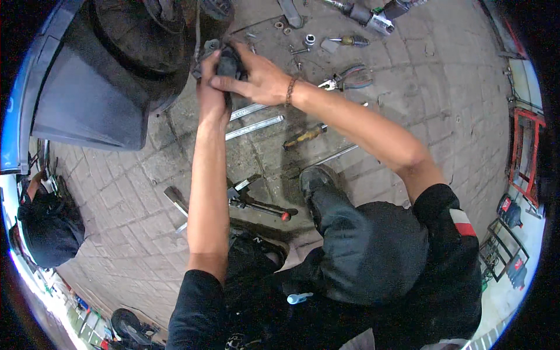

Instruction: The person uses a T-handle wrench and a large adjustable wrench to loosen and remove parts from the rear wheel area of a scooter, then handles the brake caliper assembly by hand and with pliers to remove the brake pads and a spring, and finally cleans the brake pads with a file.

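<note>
Both my hands are at the vehicle's underside, beside the wheel area. My left hand (213, 96) is wrapped round a dark, grimy part (228, 63), its thumb side up against it. My right hand (259, 79) grips the same part from the right, with the thumb laid across it. The part looks blackish and rounded; its exact kind cannot be made out, and fingers hide much of it. Just below the hands, two long chrome wrenches (255, 127) lie on the paving.
Around lie pliers (350, 79), a yellow-handled screwdriver (306, 137), a socket (310, 39), a power tool (370, 17) and a red-knobbed bar tool (265, 207). A dark grey mudguard (87, 99) stands at left. Another person (49, 221) crouches far left; a red frame (525, 157) is at right.
</note>
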Demonstrator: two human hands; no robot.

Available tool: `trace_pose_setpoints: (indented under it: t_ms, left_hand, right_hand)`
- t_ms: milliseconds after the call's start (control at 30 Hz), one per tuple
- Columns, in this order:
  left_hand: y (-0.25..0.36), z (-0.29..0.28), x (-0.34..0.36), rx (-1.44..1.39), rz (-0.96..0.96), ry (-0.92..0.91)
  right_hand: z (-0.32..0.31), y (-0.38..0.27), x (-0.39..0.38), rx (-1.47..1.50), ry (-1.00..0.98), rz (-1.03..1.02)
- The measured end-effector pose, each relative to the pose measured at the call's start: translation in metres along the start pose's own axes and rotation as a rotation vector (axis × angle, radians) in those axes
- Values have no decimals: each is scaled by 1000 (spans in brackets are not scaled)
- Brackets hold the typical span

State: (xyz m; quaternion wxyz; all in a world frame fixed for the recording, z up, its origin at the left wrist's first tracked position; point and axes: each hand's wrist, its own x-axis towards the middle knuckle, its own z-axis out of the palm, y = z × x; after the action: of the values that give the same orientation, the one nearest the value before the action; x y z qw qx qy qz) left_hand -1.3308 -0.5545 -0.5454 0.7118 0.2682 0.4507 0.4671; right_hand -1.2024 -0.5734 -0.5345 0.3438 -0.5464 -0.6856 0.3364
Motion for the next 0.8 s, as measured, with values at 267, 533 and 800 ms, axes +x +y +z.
trace_pose_setpoints:
  t_ms: [267,533,800]
  left_hand:
    - [6,-4,-2,-336,20,-187]
    - [-8,-12,1,-449,-48,-263]
    - [-14,-28,6,-342,-100,-249]
  right_hand:
    - [-19,9,31,577,-5,94]
    - [-7,4,17,524,160,-12]
    - [-8,10,13,582,36,69]
